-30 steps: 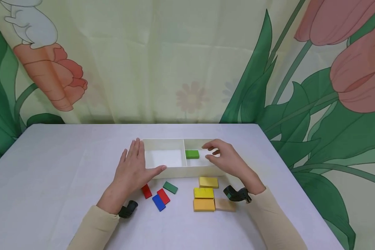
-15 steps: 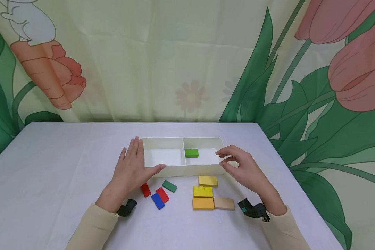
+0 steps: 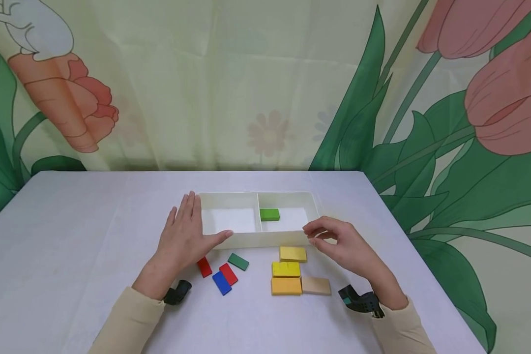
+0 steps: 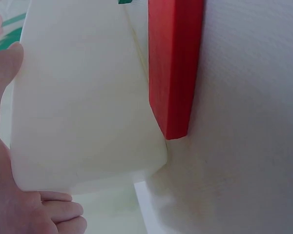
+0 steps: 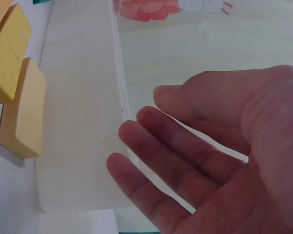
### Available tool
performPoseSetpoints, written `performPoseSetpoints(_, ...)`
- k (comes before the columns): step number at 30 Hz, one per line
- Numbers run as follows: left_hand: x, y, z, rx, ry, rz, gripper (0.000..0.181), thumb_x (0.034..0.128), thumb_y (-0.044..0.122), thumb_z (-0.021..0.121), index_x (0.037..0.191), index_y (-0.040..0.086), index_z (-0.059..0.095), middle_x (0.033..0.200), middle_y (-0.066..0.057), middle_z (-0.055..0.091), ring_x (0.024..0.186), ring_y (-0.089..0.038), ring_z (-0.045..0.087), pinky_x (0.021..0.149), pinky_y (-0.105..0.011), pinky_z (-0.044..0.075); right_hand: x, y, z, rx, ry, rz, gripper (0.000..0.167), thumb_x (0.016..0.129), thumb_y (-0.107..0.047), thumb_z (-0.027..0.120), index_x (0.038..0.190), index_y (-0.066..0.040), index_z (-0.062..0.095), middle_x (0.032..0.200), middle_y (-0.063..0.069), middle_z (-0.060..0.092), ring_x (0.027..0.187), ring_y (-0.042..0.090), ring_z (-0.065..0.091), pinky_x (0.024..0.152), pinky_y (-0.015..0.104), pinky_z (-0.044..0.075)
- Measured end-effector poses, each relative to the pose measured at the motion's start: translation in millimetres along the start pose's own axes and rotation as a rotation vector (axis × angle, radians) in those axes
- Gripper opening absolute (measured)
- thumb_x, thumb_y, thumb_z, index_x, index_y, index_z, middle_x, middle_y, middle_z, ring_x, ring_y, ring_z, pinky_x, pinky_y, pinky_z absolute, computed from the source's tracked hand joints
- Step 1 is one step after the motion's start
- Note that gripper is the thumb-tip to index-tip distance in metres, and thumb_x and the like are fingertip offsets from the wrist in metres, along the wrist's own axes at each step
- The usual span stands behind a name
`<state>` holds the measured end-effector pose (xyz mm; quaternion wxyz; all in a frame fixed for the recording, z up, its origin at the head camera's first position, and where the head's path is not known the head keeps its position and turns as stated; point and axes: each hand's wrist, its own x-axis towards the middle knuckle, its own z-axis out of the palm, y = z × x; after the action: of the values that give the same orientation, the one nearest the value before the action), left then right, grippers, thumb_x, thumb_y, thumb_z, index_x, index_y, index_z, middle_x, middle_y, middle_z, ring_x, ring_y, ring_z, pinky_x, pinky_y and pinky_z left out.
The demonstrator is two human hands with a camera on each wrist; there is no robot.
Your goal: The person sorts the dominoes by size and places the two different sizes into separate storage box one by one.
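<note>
A white two-compartment box (image 3: 265,240) stands mid-table. Against its left end lies my left hand (image 3: 181,241), fingers straight along the side and thumb over the front rim; the left wrist view shows the thumb (image 4: 9,63) at the rim. In the right compartment, a green block (image 3: 269,215) rests against the divider. My right hand (image 3: 345,246) is by the box's front right corner, fingers loosely bent. Nothing is between these fingers in the right wrist view, where the hand (image 5: 200,156) is close to the box rim; whether it touches is unclear.
Before the box on the left lie two red blocks (image 3: 228,274), a blue block (image 3: 222,283) and a dark green block (image 3: 238,262). To the right lie pale yellow (image 3: 293,254), bright yellow (image 3: 285,269), orange-yellow (image 3: 286,286) and tan blocks (image 3: 316,285). A printed curtain (image 3: 194,88) hangs behind.
My right hand has drawn back from above the right compartment, rightward and toward me, to the box's front right corner. My left hand stays at the box, and the green block stays put.
</note>
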<state>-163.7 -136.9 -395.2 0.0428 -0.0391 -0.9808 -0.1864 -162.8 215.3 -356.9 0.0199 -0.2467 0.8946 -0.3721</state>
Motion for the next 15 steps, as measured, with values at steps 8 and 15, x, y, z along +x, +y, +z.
performPoseSetpoints(8, 1.1, -1.1, 1.9, 0.002, 0.006, 0.000, 0.118, 0.0827, 0.074, 0.058, 0.156, -0.007, 0.011, 0.164, -0.025, 0.011, 0.153, -0.042, 0.010, 0.123, -0.061, 0.011, 2.3, 10.0, 6.4, 0.025, -0.133, 0.018, 0.025, 0.094, -0.007, 0.066, 0.119, -0.006, 0.067, 0.113, 0.009, 0.069, 0.100, 0.018, 0.066, 0.090, 0.032, 0.057)
performPoseSetpoints(15, 1.2, -1.4, -0.9, 0.012, 0.005, -0.001, 0.118, 0.0828, 0.073, 0.058, 0.156, -0.007, 0.011, 0.164, -0.026, 0.010, 0.153, -0.043, 0.010, 0.123, -0.061, 0.011, 6.0, 8.4, 13.6, 0.012, -0.206, 0.020, 0.026, 0.094, -0.007, 0.064, 0.120, -0.006, 0.066, 0.116, 0.008, 0.069, 0.105, 0.023, 0.066, 0.092, 0.036, 0.056)
